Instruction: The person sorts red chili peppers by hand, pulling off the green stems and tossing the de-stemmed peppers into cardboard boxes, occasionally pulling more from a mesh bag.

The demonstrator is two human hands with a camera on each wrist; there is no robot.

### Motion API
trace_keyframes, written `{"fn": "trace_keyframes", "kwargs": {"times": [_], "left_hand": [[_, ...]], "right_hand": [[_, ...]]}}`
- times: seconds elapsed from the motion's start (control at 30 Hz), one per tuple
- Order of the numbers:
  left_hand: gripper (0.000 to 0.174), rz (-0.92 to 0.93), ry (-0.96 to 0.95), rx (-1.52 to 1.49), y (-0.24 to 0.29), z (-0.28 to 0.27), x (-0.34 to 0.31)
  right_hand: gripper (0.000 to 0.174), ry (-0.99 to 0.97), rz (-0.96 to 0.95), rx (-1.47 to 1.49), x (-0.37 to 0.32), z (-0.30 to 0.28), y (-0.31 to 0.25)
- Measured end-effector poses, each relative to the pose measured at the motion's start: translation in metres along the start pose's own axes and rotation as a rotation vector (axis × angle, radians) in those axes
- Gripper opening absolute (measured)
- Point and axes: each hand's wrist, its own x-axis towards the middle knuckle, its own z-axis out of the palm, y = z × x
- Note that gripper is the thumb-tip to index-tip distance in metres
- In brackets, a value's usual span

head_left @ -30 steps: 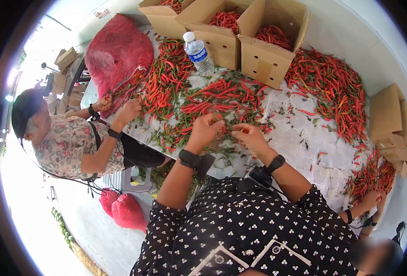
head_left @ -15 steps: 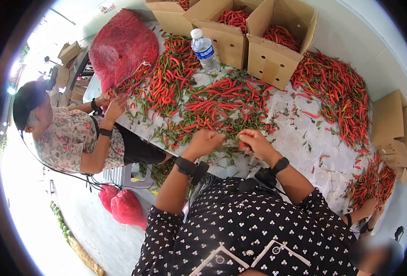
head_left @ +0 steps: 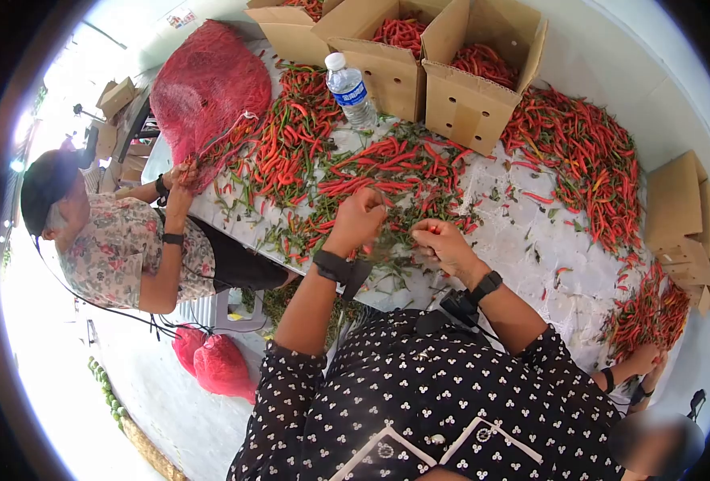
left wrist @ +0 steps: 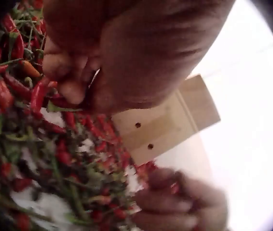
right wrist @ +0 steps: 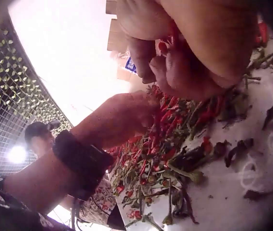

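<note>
My left hand (head_left: 359, 218) is over the near edge of a loose heap of red chili peppers (head_left: 379, 167) and green stems. In the left wrist view its thumb and fingers close together on a chili pepper (left wrist: 64, 103), mostly hidden, with a green bit showing at the fingertips. My right hand (head_left: 449, 247) is a short way to the right, fingers curled round a red chili pepper (right wrist: 173, 34) that shows between them in the right wrist view. Cut stems and scraps (head_left: 395, 276) lie on the white table below both hands.
Cardboard boxes (head_left: 471, 112) of chilies stand at the back, with a water bottle (head_left: 351, 96) before them. A red mesh sack (head_left: 210, 96) lies at left, near another person (head_left: 130, 248). More chilies (head_left: 575, 160) are heaped right, where another person's hands (head_left: 647, 361) work.
My hands came down close together at half a second ago; the left has since moved up toward the heap, away from the right. The person at left has brought their hands together.
</note>
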Motion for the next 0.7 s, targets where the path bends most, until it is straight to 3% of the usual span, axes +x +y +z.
{"fn": "trace_keyframes", "kwargs": {"times": [0.07,0.17,0.3,0.37,0.4,0.57,0.7], "left_hand": [[0.014,-0.192,-0.151,-0.578,-0.002,-0.005,-0.002],[0.013,-0.220,-0.242,-0.839,0.003,-0.002,-0.013],[0.015,-0.234,-0.178,-0.810,0.009,0.001,-0.023],[0.014,-0.167,-0.197,-0.473,0.008,-0.001,-0.025],[0.014,-0.172,-0.196,-0.477,0.005,-0.001,-0.026],[0.019,-0.325,-0.326,-0.974,0.000,0.002,-0.034],[0.015,-0.376,-0.434,-1.073,-0.003,-0.004,-0.041]], "right_hand": [[0.018,0.060,-0.027,-0.117,0.002,0.007,-0.003],[0.025,0.099,-0.091,-0.200,0.012,0.017,-0.001],[0.025,0.053,-0.088,-0.258,0.016,0.021,0.001],[0.022,0.023,-0.129,-0.518,0.017,0.020,0.001],[0.022,0.021,-0.123,-0.519,0.015,0.020,0.000],[0.019,-0.080,-0.209,-0.644,0.007,0.021,-0.003],[0.017,-0.171,-0.210,-0.697,0.002,0.023,-0.006]]}}
